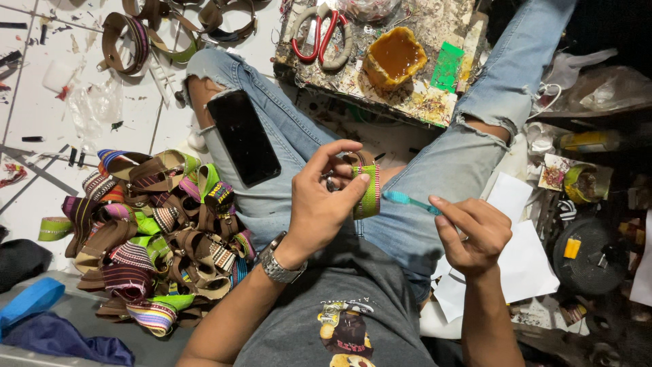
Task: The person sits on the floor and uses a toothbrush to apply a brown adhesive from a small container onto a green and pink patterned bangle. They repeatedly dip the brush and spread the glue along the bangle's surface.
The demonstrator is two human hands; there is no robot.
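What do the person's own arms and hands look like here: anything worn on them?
Both forearms are bare, with no sleeves in view and no gloves. The left hand has a silver metal-link wristwatch at its wrist. The right hand wears nothing visible; its wrist is bare too.

Left of the phone (pixel 243 138) on the thigh, a heap of woven straps (pixel 146 231) blocks the floor; beyond it, the glue-stained board (pixel 380 81) crowds the gap; right of it, bare denim lies open.
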